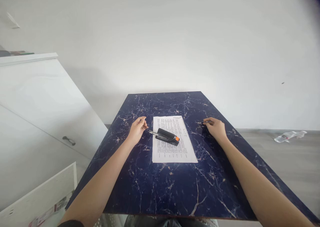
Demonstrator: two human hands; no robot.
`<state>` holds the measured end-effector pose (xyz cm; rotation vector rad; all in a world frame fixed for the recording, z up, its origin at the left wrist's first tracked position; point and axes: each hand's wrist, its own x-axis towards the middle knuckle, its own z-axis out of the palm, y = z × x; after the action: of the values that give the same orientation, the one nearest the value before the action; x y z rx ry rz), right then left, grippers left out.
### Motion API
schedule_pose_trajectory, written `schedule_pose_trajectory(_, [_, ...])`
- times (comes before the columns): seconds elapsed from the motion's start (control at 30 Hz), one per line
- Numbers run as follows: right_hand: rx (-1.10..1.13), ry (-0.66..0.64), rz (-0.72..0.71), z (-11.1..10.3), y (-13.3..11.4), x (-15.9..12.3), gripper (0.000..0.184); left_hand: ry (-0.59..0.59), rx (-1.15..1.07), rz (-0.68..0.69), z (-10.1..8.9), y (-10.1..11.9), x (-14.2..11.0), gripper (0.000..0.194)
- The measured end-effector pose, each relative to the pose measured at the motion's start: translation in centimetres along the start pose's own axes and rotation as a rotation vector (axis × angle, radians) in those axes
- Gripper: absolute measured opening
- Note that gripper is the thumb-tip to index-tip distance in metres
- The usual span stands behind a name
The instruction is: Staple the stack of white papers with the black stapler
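Note:
A printed sheet of paper [172, 143] lies in the middle of a dark blue marbled table [175, 187]. A black stapler [165, 136] with an orange end lies across the sheet's upper left part. My left hand [137, 129] rests on the table just left of the paper, fingers curled inward, close to the stapler's metal tip. My right hand [215, 127] rests on the table right of the paper, fingers closed in a pinch round a small dark thing that is too small to name.
A white cabinet [37, 100] with a dark handle stands to the left, and a white board [42, 193] leans below it. A plain white wall rises behind the table. A crumpled clear plastic bottle [290, 135] lies on the grey floor at the right.

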<state>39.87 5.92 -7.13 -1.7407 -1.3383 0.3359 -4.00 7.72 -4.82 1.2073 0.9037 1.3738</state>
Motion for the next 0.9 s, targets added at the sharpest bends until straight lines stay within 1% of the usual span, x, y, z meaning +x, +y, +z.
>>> schedule_pose_trajectory(0.07, [0.001, -0.003, -0.009, 0.0, -0.1, 0.0, 0.024, -0.028, 0.123, 0.05, -0.1, 0.0, -0.1, 0.035])
schedule_pose_trajectory(0.13, [-0.007, -0.003, -0.011, 0.1, -0.1, 0.0, 0.024, -0.082, 0.311, 0.144, -0.2, 0.1, -0.3, 0.034])
schedule_pose_trajectory(0.2, [-0.03, -0.002, -0.01, 0.1, -0.1, 0.0, 0.025, -0.171, 0.481, 0.225, -0.4, 0.3, -0.4, 0.034])
schedule_pose_trajectory(0.27, [-0.06, -0.001, -0.023, 0.1, -0.3, -0.1, 0.027, -0.281, 0.626, 0.27, -0.5, 0.6, -0.6, 0.03])
schedule_pose_trajectory(0.33, [-0.088, 0.017, -0.077, 0.3, -0.9, -0.6, 0.028, -0.369, 0.759, 0.3, -0.6, 0.9, -0.7, 0.024])
schedule_pose_trajectory(0.4, [-0.087, 0.028, -0.177, 0.7, -2.0, -1.4, 0.026, -0.437, 0.856, 0.323, -0.7, 1.0, -0.8, 0.021])
schedule_pose_trajectory(0.47, [-0.054, 0.005, -0.286, 1.3, -3.7, -2.7, 0.023, -0.516, 0.875, 0.334, -0.6, 1.1, -0.9, 0.022])
schedule_pose_trajectory(0.53, [0.0, -0.047, -0.384, 2.2, -5.7, -4.4, 0.022, -0.596, 0.844, 0.321, -0.6, 1.2, -1.1, 0.023])
schedule_pose_trajectory(0.63, [0.07, -0.101, -0.531, 3.4, -8.5, -6.7, 0.021, -0.631, 0.813, 0.294, -0.6, 1.2, -1.4, 0.024])
schedule_pose_trajectory(0.7, [0.111, -0.124, -0.609, 3.8, -9.7, -7.8, 0.022, -0.638, 0.835, 0.276, -0.6, 1.2, -1.5, 0.026])
schedule_pose_trajectory(0.8, [0.136, -0.154, -0.658, 4.0, -10.3, -8.3, 0.022, -0.677, 0.924, 0.231, -0.7, 1.1, -1.4, 0.031])
schedule_pose_trajectory(0.9, [0.119, -0.158, -0.657, 3.9, -9.8, -8.0, 0.022, -0.702, 1.002, 0.228, -0.6, 1.0, -1.3, 0.033])
